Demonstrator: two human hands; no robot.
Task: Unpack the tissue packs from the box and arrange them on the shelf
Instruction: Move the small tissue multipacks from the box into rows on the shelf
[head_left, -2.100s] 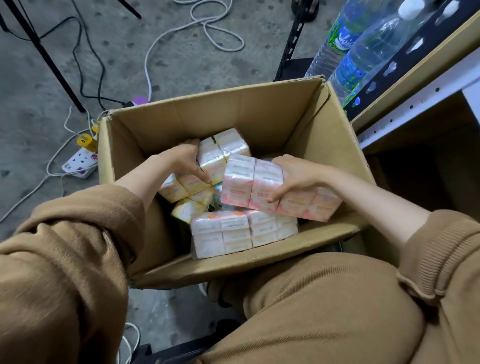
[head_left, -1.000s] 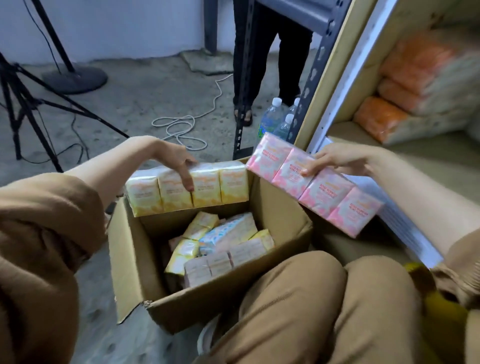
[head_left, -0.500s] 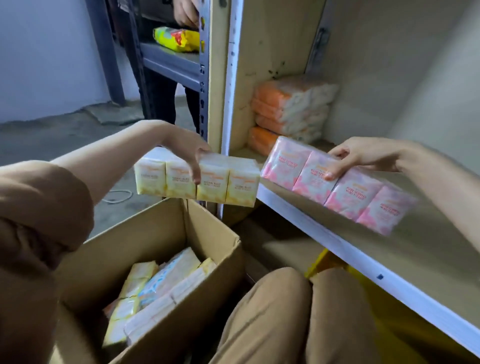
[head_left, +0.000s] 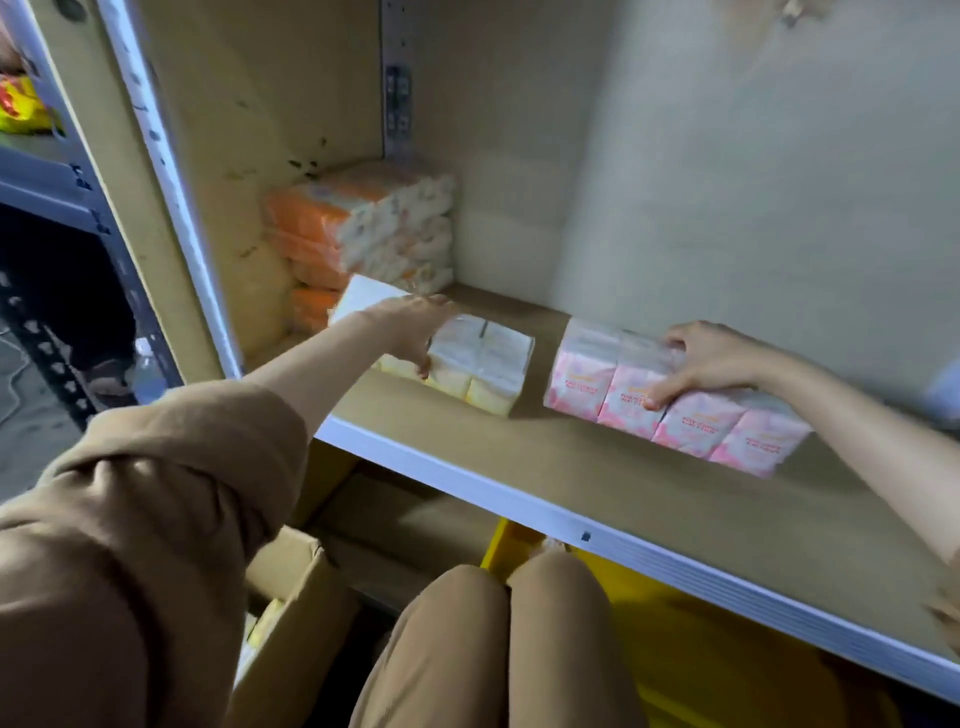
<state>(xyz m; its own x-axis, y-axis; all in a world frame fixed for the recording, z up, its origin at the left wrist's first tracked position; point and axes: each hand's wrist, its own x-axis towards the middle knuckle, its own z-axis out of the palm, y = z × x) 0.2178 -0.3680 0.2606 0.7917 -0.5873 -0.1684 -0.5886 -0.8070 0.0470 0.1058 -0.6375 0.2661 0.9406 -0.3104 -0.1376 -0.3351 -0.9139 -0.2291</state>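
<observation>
A yellow tissue pack (head_left: 480, 364) lies on the wooden shelf (head_left: 597, 467) near its left side. My left hand (head_left: 415, 332) grips it from above, fingers curled over its front. To the right a pink tissue pack (head_left: 675, 410) of several small packets rests on the shelf board. My right hand (head_left: 701, 364) holds it, thumb on the front face and fingers over the top. The cardboard box (head_left: 296, 613) shows only its corner at the lower left, with a yellow pack inside.
Orange and white tissue packs (head_left: 363, 228) are stacked in the shelf's back left corner. A white front rail (head_left: 571, 525) edges the shelf. A yellow bin (head_left: 675, 649) sits below it. My knees (head_left: 493, 649) are at the bottom centre. A grey metal rack (head_left: 52, 208) stands on the left.
Both hands have carried their packs from the air above the box onto the shelf board. The view has swung up from the box to the shelf.
</observation>
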